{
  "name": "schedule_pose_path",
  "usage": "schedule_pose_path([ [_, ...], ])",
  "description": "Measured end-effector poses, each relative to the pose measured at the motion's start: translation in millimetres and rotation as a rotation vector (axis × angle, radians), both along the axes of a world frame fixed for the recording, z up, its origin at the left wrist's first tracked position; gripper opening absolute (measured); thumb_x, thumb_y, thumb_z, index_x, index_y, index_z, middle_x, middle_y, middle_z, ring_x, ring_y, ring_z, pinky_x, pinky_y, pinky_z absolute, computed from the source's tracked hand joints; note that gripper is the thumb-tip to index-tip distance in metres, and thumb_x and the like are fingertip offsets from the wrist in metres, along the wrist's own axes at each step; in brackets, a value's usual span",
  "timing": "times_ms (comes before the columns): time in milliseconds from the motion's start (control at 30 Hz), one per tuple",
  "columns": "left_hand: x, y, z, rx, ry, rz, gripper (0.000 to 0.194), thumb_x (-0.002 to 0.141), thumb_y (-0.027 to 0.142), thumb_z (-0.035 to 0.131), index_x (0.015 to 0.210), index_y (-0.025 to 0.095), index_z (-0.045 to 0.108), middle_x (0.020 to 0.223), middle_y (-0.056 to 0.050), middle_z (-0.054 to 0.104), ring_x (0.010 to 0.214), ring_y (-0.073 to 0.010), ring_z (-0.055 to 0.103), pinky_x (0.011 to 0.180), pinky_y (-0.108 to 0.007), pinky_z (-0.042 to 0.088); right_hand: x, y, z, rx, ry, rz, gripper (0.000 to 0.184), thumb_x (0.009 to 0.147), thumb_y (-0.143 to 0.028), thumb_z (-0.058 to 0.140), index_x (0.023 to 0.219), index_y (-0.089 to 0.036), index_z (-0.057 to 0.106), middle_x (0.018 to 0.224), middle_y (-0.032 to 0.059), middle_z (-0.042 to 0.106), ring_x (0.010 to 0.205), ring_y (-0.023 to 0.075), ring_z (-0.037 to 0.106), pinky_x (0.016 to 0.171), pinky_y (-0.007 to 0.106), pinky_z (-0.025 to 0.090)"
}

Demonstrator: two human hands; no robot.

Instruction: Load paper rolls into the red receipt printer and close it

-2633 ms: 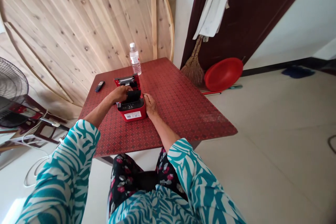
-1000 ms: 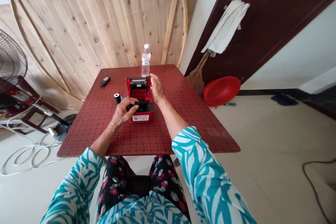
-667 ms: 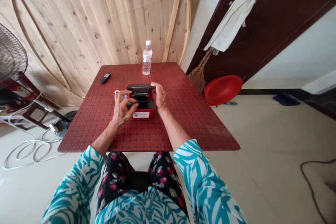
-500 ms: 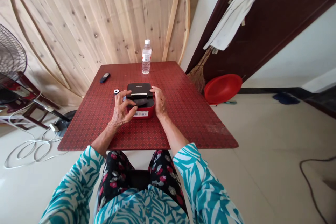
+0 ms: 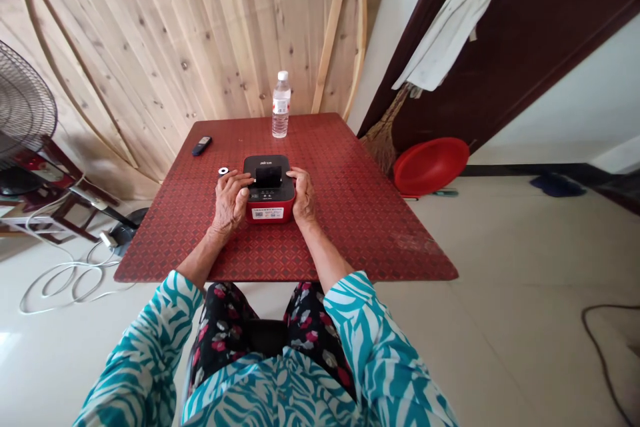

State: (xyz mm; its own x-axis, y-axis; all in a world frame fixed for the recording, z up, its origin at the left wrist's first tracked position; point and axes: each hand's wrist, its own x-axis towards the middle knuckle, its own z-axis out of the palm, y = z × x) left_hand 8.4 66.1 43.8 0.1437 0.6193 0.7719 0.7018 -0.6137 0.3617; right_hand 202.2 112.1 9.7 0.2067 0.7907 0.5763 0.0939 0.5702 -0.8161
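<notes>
A small boxy receipt printer (image 5: 270, 203), red below and black on top, sits on the table in front of me. Its black cover (image 5: 253, 163) is down, with a dark window in the middle and a white label on the red front. My left hand (image 5: 231, 200) grips the printer's left side, its fingers reaching over the top edge. Along the right side, my right hand (image 5: 302, 195) holds the printer, fingertips at the top corner. Just beyond my left hand lies a small white paper roll (image 5: 223, 171) with a dark core.
A water bottle (image 5: 281, 107) stands near the back edge of the red patterned table (image 5: 350, 227). A dark handset (image 5: 202, 145) lies at the back left. A fan (image 5: 25, 100) and loose cables are on the left; a red basin (image 5: 430, 165) and broom (image 5: 383, 140) are on the right.
The printer's cover has swung down and closed over the dark inside that showed before. My left fingers have moved from the opening to the top left edge. My right hand stays at the side.
</notes>
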Motion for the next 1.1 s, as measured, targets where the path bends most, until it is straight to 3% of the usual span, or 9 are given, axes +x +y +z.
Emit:
schedule_pose_path([
  [133, 1, -4, -1.8, -0.021, -0.069, -0.033, 0.055, 0.101, 0.052, 0.022, 0.118, 0.02, 0.064, 0.125, -0.011, 0.065, 0.126, -0.0246, 0.051, 0.11, -0.048, 0.036, -3, -1, -2.8, -0.051, 0.085, 0.036, 0.053, 0.092, -0.066, 0.031, 0.104, -0.026, 0.064, 0.116, 0.0077, 0.064, 0.114, 0.0212, 0.058, 0.107, 0.045, 0.043],
  [300, -2, -10, -2.2, -0.042, -0.219, -0.036, 0.055, 0.1, 0.055, 0.03, 0.135, 0.02, 0.053, 0.142, -0.014, 0.053, 0.136, -0.0259, 0.043, 0.114, -0.047, 0.033, -6, 6, -15.0, -0.278, 0.371, 0.064, 0.059, 0.088, -0.07, 0.033, 0.126, -0.029, 0.053, 0.116, 0.0073, 0.065, 0.097, 0.0187, 0.065, 0.087, 0.039, 0.053],
  [500, -1, -16, -0.5, -0.121, -0.24, -0.091, 0.052, 0.095, 0.057, 0.044, 0.131, 0.021, 0.056, 0.135, -0.014, 0.058, 0.128, -0.0276, 0.051, 0.11, -0.048, 0.037, -5, 8, -19.3, -0.33, 0.287, 0.055, 0.06, 0.085, -0.069, 0.038, 0.112, -0.021, 0.063, 0.11, 0.0108, 0.069, 0.096, 0.0204, 0.065, 0.086, 0.04, 0.052],
  [633, 4, -18, -1.0, -0.212, -0.377, -0.108, 0.052, 0.092, 0.057, 0.049, 0.129, 0.021, 0.057, 0.134, -0.013, 0.058, 0.127, -0.0272, 0.052, 0.109, -0.046, 0.039, -4, 7, -17.0, -0.318, 0.256, 0.021, 0.053, 0.087, -0.063, 0.04, 0.106, -0.02, 0.065, 0.106, 0.0097, 0.071, 0.095, 0.0193, 0.065, 0.086, 0.038, 0.052],
  [700, 5, -16, -1.9, -0.288, -0.55, -0.107, 0.05, 0.09, 0.056, 0.052, 0.124, 0.02, 0.06, 0.128, -0.012, 0.062, 0.12, -0.0256, 0.057, 0.104, -0.042, 0.044, -4, 7, -16.0, -0.306, 0.249, 0.009, 0.05, 0.088, -0.06, 0.04, 0.103, -0.021, 0.066, 0.103, 0.0088, 0.072, 0.094, 0.0185, 0.065, 0.086, 0.037, 0.052],
  [867, 4, -9, -0.7, -0.564, -1.033, -0.124, 0.039, 0.077, 0.05, 0.068, 0.101, 0.019, 0.064, 0.094, -0.005, 0.068, 0.079, -0.0155, 0.065, 0.072, -0.029, 0.051, -5, 8, -15.1, -0.315, 0.269, 0.031, 0.049, 0.088, -0.059, 0.04, 0.1, -0.02, 0.068, 0.1, 0.0078, 0.073, 0.093, 0.0187, 0.066, 0.087, 0.037, 0.051],
  [1100, 7, -5, 7.3, -0.639, -1.118, -0.181, 0.036, 0.069, 0.041, 0.073, 0.096, 0.019, 0.063, 0.081, 0.0, 0.066, 0.07, -0.0124, 0.062, 0.07, -0.027, 0.048, -8, 7, -13.3, -0.346, 0.336, 0.06, 0.049, 0.086, -0.06, 0.044, 0.098, -0.02, 0.07, 0.098, 0.0065, 0.075, 0.093, 0.0194, 0.067, 0.085, 0.037, 0.053],
])
